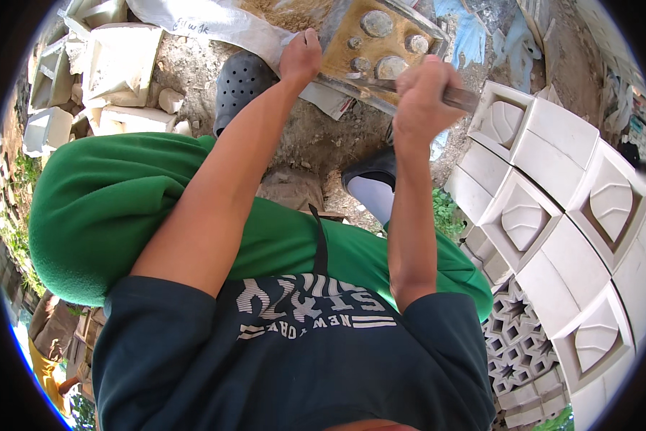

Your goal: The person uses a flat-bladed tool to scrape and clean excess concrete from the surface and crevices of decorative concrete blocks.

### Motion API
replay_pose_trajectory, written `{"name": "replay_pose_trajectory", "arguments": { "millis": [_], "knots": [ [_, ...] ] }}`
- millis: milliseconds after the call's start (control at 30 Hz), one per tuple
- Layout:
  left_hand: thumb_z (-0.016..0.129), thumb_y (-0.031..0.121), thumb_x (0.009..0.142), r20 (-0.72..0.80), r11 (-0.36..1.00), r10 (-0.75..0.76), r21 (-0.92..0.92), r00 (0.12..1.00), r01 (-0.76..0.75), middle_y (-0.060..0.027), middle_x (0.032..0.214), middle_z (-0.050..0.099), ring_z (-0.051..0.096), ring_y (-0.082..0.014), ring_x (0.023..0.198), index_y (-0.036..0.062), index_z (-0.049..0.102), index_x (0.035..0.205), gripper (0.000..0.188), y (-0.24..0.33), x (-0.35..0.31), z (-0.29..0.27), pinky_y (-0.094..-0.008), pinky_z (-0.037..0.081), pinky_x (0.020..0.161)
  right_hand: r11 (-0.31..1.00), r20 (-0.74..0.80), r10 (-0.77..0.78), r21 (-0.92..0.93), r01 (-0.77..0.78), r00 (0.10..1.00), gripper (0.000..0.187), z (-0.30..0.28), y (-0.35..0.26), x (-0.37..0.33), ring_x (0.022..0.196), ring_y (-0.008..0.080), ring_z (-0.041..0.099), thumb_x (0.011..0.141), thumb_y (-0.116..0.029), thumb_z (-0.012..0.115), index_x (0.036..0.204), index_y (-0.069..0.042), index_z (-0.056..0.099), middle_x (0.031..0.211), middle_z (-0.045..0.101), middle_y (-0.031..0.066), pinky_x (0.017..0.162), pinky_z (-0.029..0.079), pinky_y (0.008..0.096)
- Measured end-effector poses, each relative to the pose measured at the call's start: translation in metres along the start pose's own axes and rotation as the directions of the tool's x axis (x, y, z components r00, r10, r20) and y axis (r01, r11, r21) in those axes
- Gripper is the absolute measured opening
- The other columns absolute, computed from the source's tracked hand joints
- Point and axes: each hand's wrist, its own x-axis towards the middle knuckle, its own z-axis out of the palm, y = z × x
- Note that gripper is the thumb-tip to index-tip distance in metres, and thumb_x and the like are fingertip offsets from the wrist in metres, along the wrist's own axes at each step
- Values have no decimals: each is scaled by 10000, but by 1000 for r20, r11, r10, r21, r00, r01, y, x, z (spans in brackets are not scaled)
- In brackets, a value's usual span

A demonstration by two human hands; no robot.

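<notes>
A rectangular mould [337, 54] lies on the ground before me, filled with sandy brown material. Several round grey discs [377, 24] of different sizes sit in its surface. My right hand [429, 100] is closed around a dark, narrow bar [461, 98], which reaches left across the mould's near side. By the mould's left edge, my left hand [301, 57] is curled closed, next to a white sack [215, 25]. Whatever lies inside its fingers is hidden.
Pale cast blocks [560, 144] with recessed leaf-like shapes are stacked on the right, above star-patterned blocks [517, 334]. More cast pieces [122, 65] lie at the far left. My dark clogs [242, 82] flank the near ground. Blue sheeting [470, 32] lies beyond the mould.
</notes>
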Motion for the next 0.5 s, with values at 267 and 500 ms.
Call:
{"name": "replay_pose_trajectory", "arguments": {
  "millis": [267, 500],
  "knots": [
    [283, 415, 971, -18, 999, 19, 40, 1000, -19, -239, 1071, 646, 570, -453, 1033, 21, 642, 1007, 534, -4, 6, 0, -506, 428, 890, 999, 18, -25, 46, 24, 1000, 261, -14, -29, -3, 499, 49, 444, 877, -90, 575, 630, -9, 588, 547, 493, -30, 449, 327, 241],
    [281, 425, 974, -30, 1000, -10, 14, 999, 11, -236, 1077, 647, 570, -450, 1032, 24, 643, 1003, 542, -10, -1, -2, -503, 425, 891, 991, 67, -27, -128, 35, 997, 289, -26, 4, -20, 527, 48, 433, 881, -110, 567, 612, -8, 552, 559, 522, -12, 478, 333, 242]
  ]
}}
